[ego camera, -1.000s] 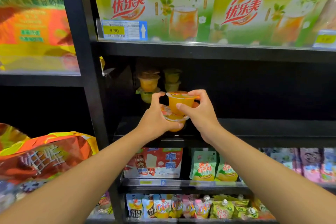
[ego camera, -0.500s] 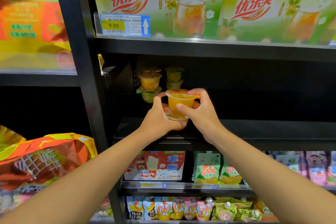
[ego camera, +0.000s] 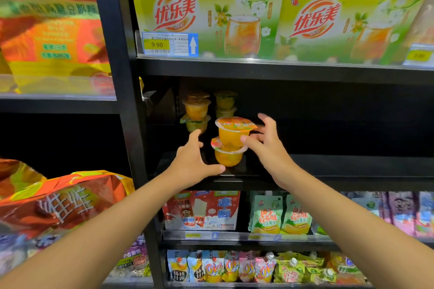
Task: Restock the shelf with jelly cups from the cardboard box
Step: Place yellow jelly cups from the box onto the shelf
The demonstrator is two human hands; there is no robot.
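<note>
Two orange jelly cups stand stacked near the front of the dark middle shelf: the upper cup sits on the lower cup. My left hand is just left of the stack with fingers spread, its thumb tip by the lower cup's base. My right hand is on the stack's right with fingers spread, and its thumb tip touches the upper cup's side. Neither hand grips a cup. Further back on the same shelf stand two more stacks of jelly cups. The cardboard box is out of view.
Green drink multipacks fill the shelf above, behind a 9.90 price tag. Below hang snack pouches and drink pouches. Large orange snack bags sit in the left bay beyond a black upright post.
Both hands held the stacked cups together just above the shelf. Their fingers have now spread and pulled apart, and the stack stands on the shelf on its own.
</note>
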